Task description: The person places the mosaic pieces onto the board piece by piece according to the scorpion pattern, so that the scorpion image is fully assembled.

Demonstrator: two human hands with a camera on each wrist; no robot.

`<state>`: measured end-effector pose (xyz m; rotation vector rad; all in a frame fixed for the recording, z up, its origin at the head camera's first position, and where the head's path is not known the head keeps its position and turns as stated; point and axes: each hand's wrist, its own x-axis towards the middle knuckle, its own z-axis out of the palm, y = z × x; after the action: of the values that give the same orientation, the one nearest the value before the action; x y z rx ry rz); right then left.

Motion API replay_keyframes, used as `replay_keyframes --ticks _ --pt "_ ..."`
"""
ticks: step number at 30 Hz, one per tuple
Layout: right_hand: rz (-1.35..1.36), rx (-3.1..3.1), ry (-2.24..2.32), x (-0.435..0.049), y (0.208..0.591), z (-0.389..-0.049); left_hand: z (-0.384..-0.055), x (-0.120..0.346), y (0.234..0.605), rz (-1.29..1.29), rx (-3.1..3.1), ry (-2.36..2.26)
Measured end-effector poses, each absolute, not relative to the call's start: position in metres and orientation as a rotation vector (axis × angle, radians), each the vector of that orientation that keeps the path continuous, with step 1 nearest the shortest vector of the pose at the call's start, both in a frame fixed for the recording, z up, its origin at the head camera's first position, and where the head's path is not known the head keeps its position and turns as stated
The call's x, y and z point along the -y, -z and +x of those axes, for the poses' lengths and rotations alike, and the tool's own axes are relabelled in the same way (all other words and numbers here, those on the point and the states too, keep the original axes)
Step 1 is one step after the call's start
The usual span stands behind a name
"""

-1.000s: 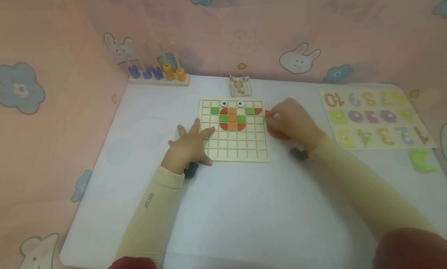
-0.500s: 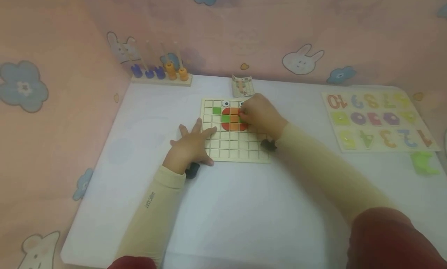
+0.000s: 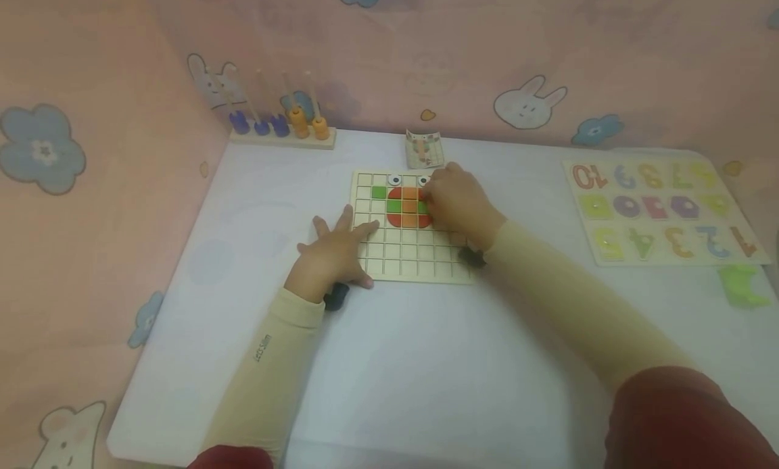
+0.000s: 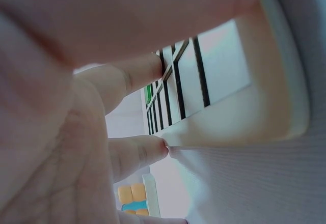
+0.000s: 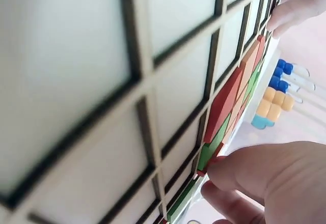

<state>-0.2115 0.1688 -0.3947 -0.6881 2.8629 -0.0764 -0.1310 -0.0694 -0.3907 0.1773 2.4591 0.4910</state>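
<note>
A square wooden grid board [image 3: 395, 253] lies on the white table. Orange tiles [image 3: 410, 207] run down the middle of its picture, flanked by green tiles [image 3: 379, 192] and rounded red ones, with eye discs [image 3: 394, 180] in the top row. My left hand [image 3: 331, 253] rests spread at the board's left edge, thumb at the front corner and index finger over the cells. Over the upper right cells, my right hand [image 3: 459, 202] pinches a small red tile [image 5: 218, 150] between thumb and fingers, right at the grid beside a green tile. The hand hides most of that tile.
Behind the board stands a small folded picture card [image 3: 425, 150]. A peg abacus [image 3: 282, 139] with blue and orange beads is at the back left. On the right lie a number puzzle board [image 3: 666, 186] and a light green piece [image 3: 742, 285].
My right hand has moved left from beside the board's right edge to over its upper right cells, then shifted very little. My left hand stays at the left edge.
</note>
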Motion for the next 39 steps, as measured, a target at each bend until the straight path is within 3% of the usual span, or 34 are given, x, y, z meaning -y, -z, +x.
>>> replay_keyframes --ticks 30,39 --pt "-0.52 -2.838 0.413 -0.185 0.397 -0.198 -0.131 0.07 0.391 0.18 -2.466 -0.49" --pt "-0.216 -2.792 0.535 -0.232 0.378 -0.191 -0.131 0.069 0.391 0.177 -2.461 -0.5"
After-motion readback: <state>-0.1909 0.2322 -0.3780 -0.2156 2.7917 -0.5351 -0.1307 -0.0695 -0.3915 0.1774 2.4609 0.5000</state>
